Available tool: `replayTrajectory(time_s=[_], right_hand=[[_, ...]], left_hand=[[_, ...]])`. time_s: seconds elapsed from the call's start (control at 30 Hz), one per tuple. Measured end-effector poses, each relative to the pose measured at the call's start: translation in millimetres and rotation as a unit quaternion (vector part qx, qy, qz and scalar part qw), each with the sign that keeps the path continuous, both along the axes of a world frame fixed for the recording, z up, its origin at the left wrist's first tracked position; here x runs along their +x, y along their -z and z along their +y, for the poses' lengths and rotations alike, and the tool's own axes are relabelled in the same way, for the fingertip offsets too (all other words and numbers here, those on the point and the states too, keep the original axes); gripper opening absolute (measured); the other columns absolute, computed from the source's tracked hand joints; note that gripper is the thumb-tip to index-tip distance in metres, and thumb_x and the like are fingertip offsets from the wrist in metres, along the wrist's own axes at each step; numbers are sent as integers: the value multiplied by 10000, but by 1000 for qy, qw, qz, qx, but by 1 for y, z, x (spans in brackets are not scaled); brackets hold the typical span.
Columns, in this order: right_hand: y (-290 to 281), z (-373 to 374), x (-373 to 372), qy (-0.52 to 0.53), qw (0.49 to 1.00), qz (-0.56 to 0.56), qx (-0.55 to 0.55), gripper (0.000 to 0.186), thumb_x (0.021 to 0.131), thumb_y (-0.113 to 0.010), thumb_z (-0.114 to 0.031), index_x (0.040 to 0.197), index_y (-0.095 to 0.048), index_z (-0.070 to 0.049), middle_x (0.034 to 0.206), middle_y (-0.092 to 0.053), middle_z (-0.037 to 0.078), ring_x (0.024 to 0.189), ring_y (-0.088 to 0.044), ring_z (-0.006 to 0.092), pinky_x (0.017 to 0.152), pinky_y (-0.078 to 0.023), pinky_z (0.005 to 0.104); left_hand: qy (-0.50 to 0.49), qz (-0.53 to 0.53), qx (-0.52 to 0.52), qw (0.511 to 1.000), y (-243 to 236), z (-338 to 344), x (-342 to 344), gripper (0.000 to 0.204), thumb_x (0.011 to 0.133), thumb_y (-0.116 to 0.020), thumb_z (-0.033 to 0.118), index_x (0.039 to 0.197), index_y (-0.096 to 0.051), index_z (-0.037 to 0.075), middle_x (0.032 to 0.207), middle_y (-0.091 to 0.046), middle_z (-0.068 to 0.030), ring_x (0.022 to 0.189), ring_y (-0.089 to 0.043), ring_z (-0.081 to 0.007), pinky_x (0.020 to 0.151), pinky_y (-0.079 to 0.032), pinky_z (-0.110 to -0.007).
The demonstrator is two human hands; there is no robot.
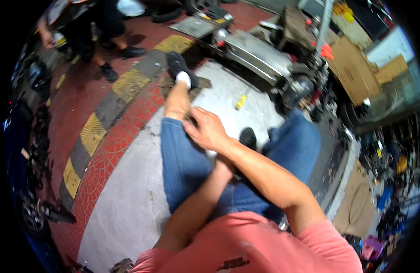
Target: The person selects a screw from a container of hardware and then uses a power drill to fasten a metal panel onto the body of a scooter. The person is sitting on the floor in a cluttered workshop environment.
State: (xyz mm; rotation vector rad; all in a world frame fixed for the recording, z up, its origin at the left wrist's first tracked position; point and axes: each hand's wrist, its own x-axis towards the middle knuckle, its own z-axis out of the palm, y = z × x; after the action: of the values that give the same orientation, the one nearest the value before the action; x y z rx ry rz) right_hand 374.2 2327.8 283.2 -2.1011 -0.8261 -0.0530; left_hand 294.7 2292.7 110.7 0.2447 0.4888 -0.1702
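Note:
My right hand (204,129) lies across my left knee, on the hem of my blue denim shorts (182,159). Its fingers are stretched out and partly apart, with nothing seen in them. My left forearm crosses beneath the right one. Of my left hand (224,166) only the wrist end shows under the right forearm, so its fingers are hidden. A small yellow item (240,102) lies on the pale grey floor (132,195) beyond my knees.
Ahead stands a silver metal machine (255,52) with mechanical parts around it. A cardboard box (353,70) leans at right, above cluttered tools and parts. A yellow-and-black ramp strip (112,107) runs along the left. Another person's legs (112,50) stand far left, near parked motorcycles.

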Motion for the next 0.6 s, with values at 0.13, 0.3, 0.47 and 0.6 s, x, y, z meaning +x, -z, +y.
replayTrajectory(time_s=[0.13,0.3,0.47,0.6], right_hand=[[18,-2,8,21,998,6,-52,282,914,-643,-289,967,-628,-13,956,-665,202,926,-648,438,818,-521,497],[57,-43,-14,83,988,-133,3,168,881,-697,-194,927,-621,-51,915,-641,147,933,-621,365,834,-475,466],[60,-81,-103,165,977,-122,62,151,831,-728,-184,917,-657,-82,914,-660,124,926,-617,346,850,-440,463],[33,-95,-113,197,964,-109,144,116,828,-702,-123,925,-673,-68,902,-677,119,903,-634,334,841,-463,444]], left_hand=[[66,76,140,985,-49,-6,-11,351,1093,-457,314,1345,-540,85,1241,-641,-82,1129,-630,-240,996,-523,-430],[6,46,79,996,-16,-5,-6,224,1053,-563,228,1193,-618,63,1142,-678,-79,1037,-674,-228,893,-569,-410],[24,18,107,994,-16,-5,-14,209,1047,-560,206,1170,-628,52,1131,-680,-89,1024,-675,-231,887,-570,-410],[49,21,134,989,-7,-10,-16,198,1042,-556,189,1151,-637,44,1122,-681,-97,1013,-676,-233,883,-570,-410]])
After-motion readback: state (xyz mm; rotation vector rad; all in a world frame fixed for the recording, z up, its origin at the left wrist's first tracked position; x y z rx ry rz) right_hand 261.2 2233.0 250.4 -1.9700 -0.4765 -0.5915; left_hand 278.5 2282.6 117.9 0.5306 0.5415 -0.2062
